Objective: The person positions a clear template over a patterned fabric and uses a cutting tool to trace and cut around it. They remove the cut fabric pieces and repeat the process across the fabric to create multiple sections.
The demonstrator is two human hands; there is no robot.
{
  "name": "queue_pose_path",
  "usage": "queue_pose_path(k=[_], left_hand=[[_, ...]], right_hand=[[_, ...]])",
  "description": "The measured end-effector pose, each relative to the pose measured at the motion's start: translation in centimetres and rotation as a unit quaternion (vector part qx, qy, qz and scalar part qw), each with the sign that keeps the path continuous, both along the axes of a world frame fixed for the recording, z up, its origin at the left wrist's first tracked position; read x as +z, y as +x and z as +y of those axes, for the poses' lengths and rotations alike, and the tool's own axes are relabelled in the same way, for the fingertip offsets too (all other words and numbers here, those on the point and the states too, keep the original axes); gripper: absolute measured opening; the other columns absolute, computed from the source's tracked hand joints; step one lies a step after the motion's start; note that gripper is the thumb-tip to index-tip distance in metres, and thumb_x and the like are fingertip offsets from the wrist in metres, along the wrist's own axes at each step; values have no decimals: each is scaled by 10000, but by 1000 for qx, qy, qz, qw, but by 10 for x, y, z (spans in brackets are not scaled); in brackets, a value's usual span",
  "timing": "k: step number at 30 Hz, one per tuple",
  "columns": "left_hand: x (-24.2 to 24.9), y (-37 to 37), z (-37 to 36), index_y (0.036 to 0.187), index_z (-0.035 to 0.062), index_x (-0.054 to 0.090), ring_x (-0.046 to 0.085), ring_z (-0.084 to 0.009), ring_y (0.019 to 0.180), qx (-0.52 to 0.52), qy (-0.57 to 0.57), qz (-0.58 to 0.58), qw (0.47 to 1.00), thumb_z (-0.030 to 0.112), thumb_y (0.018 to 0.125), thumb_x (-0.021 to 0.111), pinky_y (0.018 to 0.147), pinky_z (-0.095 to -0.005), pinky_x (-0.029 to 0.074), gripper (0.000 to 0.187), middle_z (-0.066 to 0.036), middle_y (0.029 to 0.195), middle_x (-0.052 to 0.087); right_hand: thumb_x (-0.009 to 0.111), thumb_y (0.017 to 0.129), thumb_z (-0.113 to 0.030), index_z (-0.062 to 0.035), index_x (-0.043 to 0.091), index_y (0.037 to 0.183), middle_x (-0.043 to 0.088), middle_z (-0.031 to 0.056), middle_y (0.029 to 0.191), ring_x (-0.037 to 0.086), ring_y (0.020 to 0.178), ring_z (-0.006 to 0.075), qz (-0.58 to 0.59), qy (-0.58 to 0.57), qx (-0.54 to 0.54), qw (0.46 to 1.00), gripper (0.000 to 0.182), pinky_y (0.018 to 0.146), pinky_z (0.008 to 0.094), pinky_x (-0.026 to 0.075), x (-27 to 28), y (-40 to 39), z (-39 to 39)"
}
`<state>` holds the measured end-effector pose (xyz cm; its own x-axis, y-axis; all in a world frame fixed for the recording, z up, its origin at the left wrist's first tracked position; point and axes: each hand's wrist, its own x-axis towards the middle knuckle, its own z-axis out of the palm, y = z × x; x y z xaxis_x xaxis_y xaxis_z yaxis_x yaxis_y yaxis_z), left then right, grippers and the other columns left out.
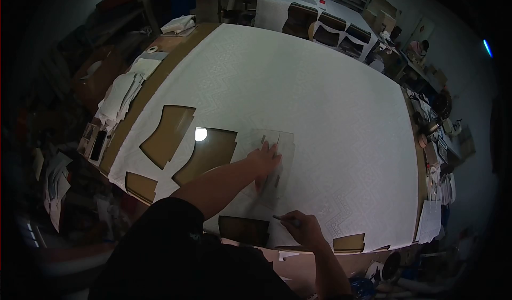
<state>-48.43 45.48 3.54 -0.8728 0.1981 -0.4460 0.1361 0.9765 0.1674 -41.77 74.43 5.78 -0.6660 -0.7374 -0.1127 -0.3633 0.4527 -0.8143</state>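
Observation:
White patterned fabric [341, 113] covers the big table, with shaped holes cut through it. On the fabric lies a clear pattern template [285, 161] with small slots. My left hand [265, 159] rests on the template, fingers spread flat. Nearer to me, my right hand [304, 228] is closed round a thin pen-like tool [278, 217]; its exact kind is too dark to make out. The tool's tip points left, close to the template's lower end. Left of the template, a large cutout [210, 153] bares the brown tabletop.
Paper patterns [120, 95] and a tape roll [152, 49] lie along the table's left edge. A phone-like dark object [98, 145] sits there too. Papers and tools [437, 151] crowd the right side. Another table with white cloth [277, 7] stands behind. A person [417, 48] is far right.

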Motion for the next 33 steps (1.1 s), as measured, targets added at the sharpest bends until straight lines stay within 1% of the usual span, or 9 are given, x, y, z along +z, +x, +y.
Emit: queue_pose_path(k=[5, 8, 19, 23, 27, 29, 30, 32, 33], left_hand=[[-1, -1, 0, 1641, 115, 272, 155, -534, 1574, -2, -2, -1, 1000, 327, 385, 1083, 1208, -582, 383, 1510, -273, 1730, 98], [-1, 0, -1, 1640, 115, 274, 153, -533, 1575, -3, 0, -2, 1000, 324, 383, 1084, 1207, -586, 381, 1510, -274, 1729, 100], [-5, -1, -1, 1629, 105, 300, 160, -544, 1570, 1, 10, 4, 1000, 285, 376, 1080, 1198, -609, 383, 1486, -281, 1725, 113], [-7, -1, -1, 1626, 103, 304, 160, -545, 1570, 2, 16, 6, 1000, 285, 376, 1080, 1196, -603, 387, 1483, -284, 1725, 112], [-7, -1, -2, 1633, 102, 288, 162, -546, 1569, -4, 9, 6, 1000, 303, 373, 1081, 1199, -588, 389, 1502, -287, 1724, 107], [-7, -1, -1, 1637, 101, 279, 164, -546, 1568, -7, 5, 6, 1000, 317, 378, 1081, 1200, -583, 390, 1508, -288, 1724, 107], [-5, -1, -1, 1642, 102, 267, 162, -545, 1569, -9, 0, 4, 1000, 334, 387, 1080, 1201, -582, 388, 1514, -286, 1725, 105], [-3, 0, -1, 1647, 103, 254, 160, -543, 1569, -11, -4, 1, 1000, 352, 395, 1079, 1203, -581, 386, 1520, -284, 1726, 103], [-2, 0, -1, 1650, 105, 248, 159, -543, 1570, -12, -8, 0, 1000, 364, 403, 1078, 1205, -580, 385, 1520, -283, 1726, 102]], right_hand=[[797, 932, -193, -77, 737, 1057, 759, 139, 841, 748, 734, 318, 13, -14, 0, 1000, 181, 652, 374, 566, -3, -1, 1], [797, 933, -197, -78, 734, 1061, 762, 138, 850, 749, 735, 314, 3, 0, -6, 1000, 186, 652, 376, 566, -4, -1, 2], [803, 932, -186, -75, 730, 1064, 766, 136, 868, 756, 759, 311, 0, 1, -5, 1000, 188, 669, 374, 575, 2, -1, 0], [804, 930, -181, -71, 730, 1067, 765, 136, 867, 757, 763, 311, 20, -23, 1, 1000, 190, 668, 372, 575, -2, -2, 0], [804, 930, -180, -69, 730, 1068, 763, 135, 861, 756, 758, 312, 12, -12, -2, 1000, 192, 665, 373, 574, -2, -3, 0], [816, 926, -153, -46, 731, 1073, 769, 134, 883, 736, 749, 225, -3, 18, -7, 1000, 201, 691, 334, 559, 4, -3, -1], [816, 926, -153, -46, 731, 1073, 769, 134, 883, 736, 749, 225, -3, 18, -7, 1000, 201, 691, 334, 559, 4, -4, -1], [811, 924, -180, -74, 727, 1077, 763, 134, 857, 753, 744, 311, 8, 25, -12, 1000, 204, 660, 373, 572, 3, -5, 1], [811, 924, -180, -74, 727, 1077, 763, 134, 857, 753, 744, 311, 8, 25, -12, 1000, 204, 660, 373, 572, 2, -6, 1]])
